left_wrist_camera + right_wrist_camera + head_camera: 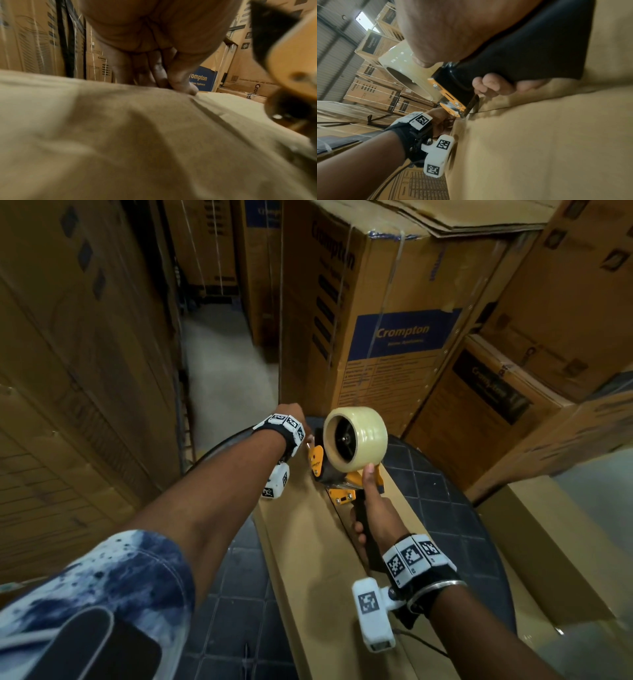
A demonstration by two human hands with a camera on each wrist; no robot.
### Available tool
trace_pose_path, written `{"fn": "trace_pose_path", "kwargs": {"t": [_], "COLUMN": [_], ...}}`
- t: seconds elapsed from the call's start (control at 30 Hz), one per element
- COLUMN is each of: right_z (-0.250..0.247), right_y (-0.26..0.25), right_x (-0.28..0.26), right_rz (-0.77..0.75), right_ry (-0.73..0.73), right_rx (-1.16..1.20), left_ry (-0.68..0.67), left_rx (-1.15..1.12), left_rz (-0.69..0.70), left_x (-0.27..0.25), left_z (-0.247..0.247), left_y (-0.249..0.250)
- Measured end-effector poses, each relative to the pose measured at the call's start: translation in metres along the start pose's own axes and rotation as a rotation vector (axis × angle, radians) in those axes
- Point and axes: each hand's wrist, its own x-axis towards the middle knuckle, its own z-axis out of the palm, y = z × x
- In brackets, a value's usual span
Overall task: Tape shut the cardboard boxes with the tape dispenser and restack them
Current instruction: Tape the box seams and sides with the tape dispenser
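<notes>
I see stacked Crompton cartons [394,313] walling me in on both sides, a grey concrete floor [219,371] running down the narrow aisle between them. Dark round worktop [438,484] with a grid pattern below. Right wrist view: corrugated metal wall [335,56], bright ceiling light panel [366,21]

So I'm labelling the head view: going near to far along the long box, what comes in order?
Right hand → tape dispenser on the long box → left hand at the far end → tall Crompton box.
</notes>
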Motion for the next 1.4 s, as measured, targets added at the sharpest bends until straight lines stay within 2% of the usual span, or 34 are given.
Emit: {"fn": "trace_pose_path", "kwargs": {"t": [0.23, 0.47, 0.53, 0.63, 0.77, 0.83, 1.0, 1.4], "right_z": [-0.015, -0.013, -0.015, -0.016, -0.016, -0.016, -0.016, -0.016], "right_y": [0.029, 0.033, 0.033, 0.031, 0.026, 0.025, 0.025, 0.029], "right_x": [-0.03, -0.035, -0.033, -0.031, -0.036, -0.037, -0.036, -0.043], "right_rz": [0.023, -0.009, -0.01, 0.003, 0.012, 0.017, 0.015, -0.012], "right_ry": [-0.007, 0.028, 0.026, 0.017, 0.009, 0.009, 0.003, 0.025], "right_rx": [-0.054, -0.098, -0.099, -0.095, -0.096, -0.089, -0.079, -0.112], "left_ry": [-0.02, -0.067, -0.055, -0.021, -0.134, -0.211, -0.195, -0.217], "left_rx": [0.065, 0.166, 0.151, 0.133, 0.144, 0.278, 0.468, 0.596], "left_rz": [0.011, 0.099, 0.165, 0.34, 0.557, 0.6, 0.617, 0.567], "left_x": [-0.003, -0.024, -0.038, -0.063, -0.095, -0.102, -0.112, -0.109], "left_z": [-0.001, -0.001, -0.003, -0.001, 0.012, 0.023, 0.031, 0.026], "left_y": [0.004, 0.004, 0.001, -0.005, -0.014, -0.017, -0.023, -0.022]}}
